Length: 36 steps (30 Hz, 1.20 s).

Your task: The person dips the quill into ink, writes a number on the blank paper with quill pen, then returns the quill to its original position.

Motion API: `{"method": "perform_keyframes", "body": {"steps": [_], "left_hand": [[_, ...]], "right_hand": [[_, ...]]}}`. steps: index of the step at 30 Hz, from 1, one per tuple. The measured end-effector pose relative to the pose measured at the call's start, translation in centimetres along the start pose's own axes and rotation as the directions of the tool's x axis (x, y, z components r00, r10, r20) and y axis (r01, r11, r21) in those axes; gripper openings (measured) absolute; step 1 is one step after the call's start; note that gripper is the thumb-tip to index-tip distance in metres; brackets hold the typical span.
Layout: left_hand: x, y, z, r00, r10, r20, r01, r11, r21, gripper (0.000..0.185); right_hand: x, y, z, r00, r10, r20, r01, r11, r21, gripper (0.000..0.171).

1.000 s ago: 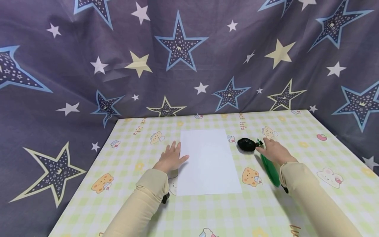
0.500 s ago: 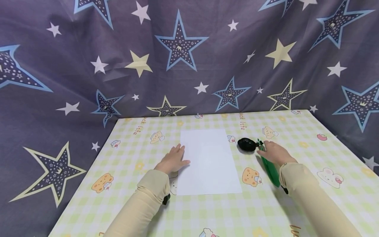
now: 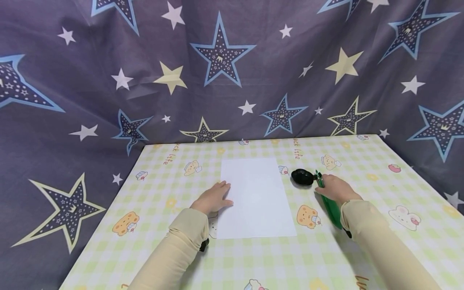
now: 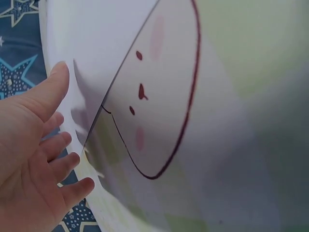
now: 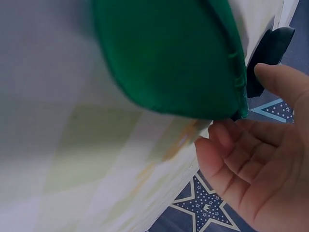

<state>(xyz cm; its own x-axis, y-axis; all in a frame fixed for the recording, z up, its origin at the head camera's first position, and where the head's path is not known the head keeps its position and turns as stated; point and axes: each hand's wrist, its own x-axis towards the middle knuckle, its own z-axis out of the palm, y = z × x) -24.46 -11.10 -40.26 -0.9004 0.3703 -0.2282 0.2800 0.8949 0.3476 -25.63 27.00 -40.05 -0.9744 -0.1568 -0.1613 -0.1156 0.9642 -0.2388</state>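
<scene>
1. Since a second ago my left hand [image 3: 213,197] slid slightly nearer the white paper sheet [image 3: 255,197]; it's flat, fingers relaxed, at its left edge.
2. My right hand [image 3: 335,188] rests loosely on the flat green plastic tool [image 3: 329,206] beside a black rounded object [image 3: 302,177].
3. I reckon nothing's started: the paper's flat on the checked surface [image 3: 362,241], tool not lifted.

The head camera is looking forward and down from above the near edge of the table [image 3: 174,257], taking in both forearms, the whole tabletop and the star-patterned backdrop [image 3: 232,72] behind it. The left wrist camera is sitting very close to the surface, facing along the left hand [image 4: 29,164] toward the white sheet [image 4: 101,43]. The right wrist camera is looking equally close past the right hand [image 5: 260,159] at the green item [image 5: 169,53]. Each wrist view is sharing its hand and adjacent object with the head view.
</scene>
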Motion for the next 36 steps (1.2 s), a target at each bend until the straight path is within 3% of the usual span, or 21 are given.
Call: {"method": "perform_keyframes", "body": {"steps": [9, 16, 29, 32, 36], "left_hand": [[0.12, 0.13, 0.22, 1.0, -0.002, 0.024, 0.002, 1.0, 0.012, 0.064], [0.18, 0.03, 0.33, 1.0, 0.001, 0.031, -0.001, 1.0, 0.008, 0.063], [0.4, -0.12, 0.47, 0.999, 0.005, 0.032, -0.006, 1.0, 0.02, 0.064], [0.41, -0.15, 0.5, 0.999, 0.003, 0.032, -0.004, 1.0, 0.018, 0.064], [0.44, -0.22, 0.53, 0.999, 0.002, 0.032, -0.002, 1.0, 0.022, 0.064]], "right_hand": [[0.29, -0.2, 0.0, 1.0, -0.005, 0.022, 0.005, 1.0, 0.009, 0.043], [0.54, -0.3, -0.05, 0.998, 0.031, 0.051, -0.031, 0.999, 0.006, 0.04], [0.58, -0.43, 0.05, 0.998, 0.04, 0.041, -0.041, 0.999, 0.02, 0.021], [0.56, -0.39, 0.04, 0.998, 0.048, 0.044, -0.049, 0.998, 0.045, 0.023], [0.47, -0.31, -0.12, 0.998, 0.053, 0.021, -0.055, 0.996, 0.075, 0.04]]}}
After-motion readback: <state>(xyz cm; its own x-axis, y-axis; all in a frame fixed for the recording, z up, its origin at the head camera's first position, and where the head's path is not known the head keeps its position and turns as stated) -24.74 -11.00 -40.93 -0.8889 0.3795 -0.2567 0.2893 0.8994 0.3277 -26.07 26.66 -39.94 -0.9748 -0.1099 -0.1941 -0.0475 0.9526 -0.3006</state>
